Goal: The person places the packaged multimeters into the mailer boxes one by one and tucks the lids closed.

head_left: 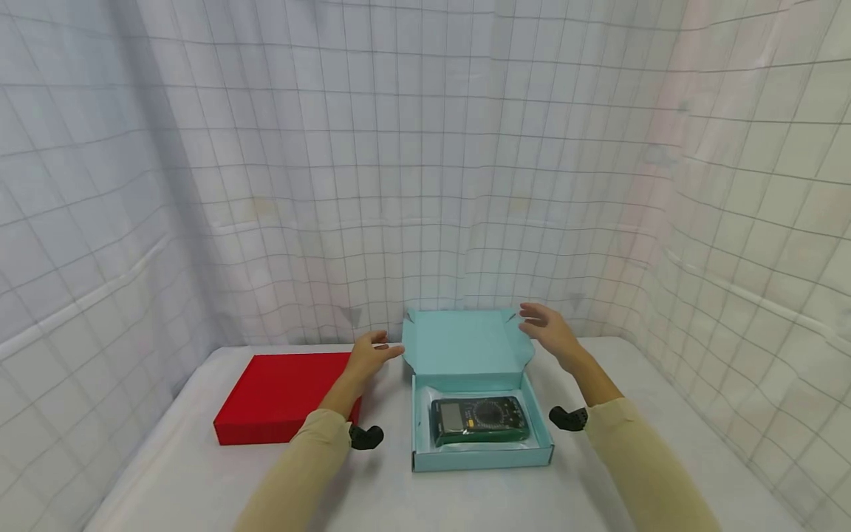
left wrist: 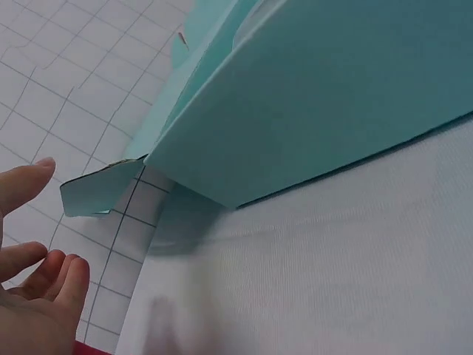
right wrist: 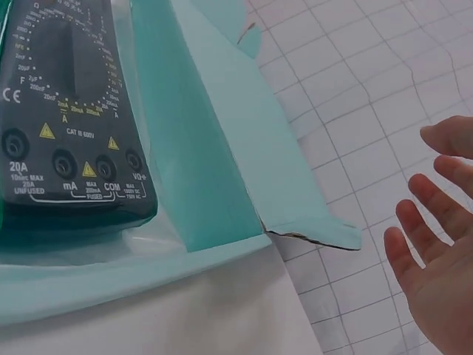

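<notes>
Our left hand (head_left: 368,357) and right hand (head_left: 553,336), loosely spread, flank the blue box (head_left: 482,462) holding a multimeter (head_left: 480,420), lower centre.

The right wrist view shows the front of a black plastic multimeter with green edges (right wrist: 74,132), printed in white with "CE", "CAT III 600V" and, by its round sockets (right wrist: 64,164), "20A", "10sec MAX 20A UNFUSED", "mA", "MAX 200mA FUSED", "COM" and "MAX 1000V DC 750V AC", with yellow warning triangles (right wrist: 47,131) among them. Around its round black dial (right wrist: 65,66) stand a white "F", "20nF" and "200nF" and a yellow "A", "20mA" and "200mA"; further dial marks are too small to read surely.
</notes>
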The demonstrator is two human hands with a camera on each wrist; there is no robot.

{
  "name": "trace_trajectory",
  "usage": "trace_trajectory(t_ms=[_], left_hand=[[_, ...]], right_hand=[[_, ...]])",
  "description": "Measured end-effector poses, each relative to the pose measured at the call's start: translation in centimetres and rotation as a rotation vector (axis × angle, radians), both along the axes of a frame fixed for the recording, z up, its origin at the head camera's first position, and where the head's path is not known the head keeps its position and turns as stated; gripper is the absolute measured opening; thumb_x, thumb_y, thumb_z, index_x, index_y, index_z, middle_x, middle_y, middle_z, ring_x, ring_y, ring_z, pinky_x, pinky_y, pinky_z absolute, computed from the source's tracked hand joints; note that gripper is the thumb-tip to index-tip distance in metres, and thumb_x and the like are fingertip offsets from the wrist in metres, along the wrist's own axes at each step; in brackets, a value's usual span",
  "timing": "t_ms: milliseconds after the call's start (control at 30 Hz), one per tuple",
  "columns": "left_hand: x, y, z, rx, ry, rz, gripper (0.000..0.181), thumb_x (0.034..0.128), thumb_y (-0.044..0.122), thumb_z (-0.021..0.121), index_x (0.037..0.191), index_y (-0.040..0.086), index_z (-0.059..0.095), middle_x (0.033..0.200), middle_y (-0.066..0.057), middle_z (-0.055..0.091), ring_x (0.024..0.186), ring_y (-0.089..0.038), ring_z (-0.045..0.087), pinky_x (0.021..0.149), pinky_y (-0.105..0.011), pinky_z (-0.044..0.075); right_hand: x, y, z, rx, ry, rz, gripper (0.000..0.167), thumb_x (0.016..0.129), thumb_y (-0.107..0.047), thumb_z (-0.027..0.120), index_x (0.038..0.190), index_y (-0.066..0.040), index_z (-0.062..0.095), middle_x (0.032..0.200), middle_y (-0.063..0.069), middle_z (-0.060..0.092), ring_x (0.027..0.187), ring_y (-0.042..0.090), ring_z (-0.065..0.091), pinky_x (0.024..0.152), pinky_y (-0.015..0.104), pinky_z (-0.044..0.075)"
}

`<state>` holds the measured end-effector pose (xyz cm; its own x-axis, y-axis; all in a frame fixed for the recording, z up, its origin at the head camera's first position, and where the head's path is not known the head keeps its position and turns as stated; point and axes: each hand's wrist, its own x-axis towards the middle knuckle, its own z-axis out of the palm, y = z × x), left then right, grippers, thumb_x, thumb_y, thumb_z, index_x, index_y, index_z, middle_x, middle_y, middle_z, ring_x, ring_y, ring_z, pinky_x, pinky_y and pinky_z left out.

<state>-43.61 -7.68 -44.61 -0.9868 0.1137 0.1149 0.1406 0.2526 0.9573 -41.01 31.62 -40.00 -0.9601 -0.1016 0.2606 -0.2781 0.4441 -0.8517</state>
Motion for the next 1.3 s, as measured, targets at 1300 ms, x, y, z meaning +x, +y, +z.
trace_trajectory(t_ms=[1300], left_hand=[[-0.7, 3.1, -1.1, 0.456, -0.226, -0.227, 0.06, 0.1028, 0.009, 0.066, 0.157, 0.003, 0.041, 0.148, -0.027, 0.048, 0.13, -0.041, 0.055, 0.107, -0.047, 0.046]], right_hand=[[0.0, 0.8, -3.4, -0.301, -0.376, 0.064, 0.057, 0.11, -0.017, 0.054, 0.154, 0.011, 0.032, 0.152, 0.033, 0.041, 0.13, 0.046, 0.055, 0.102, 0.049, 0.051]])
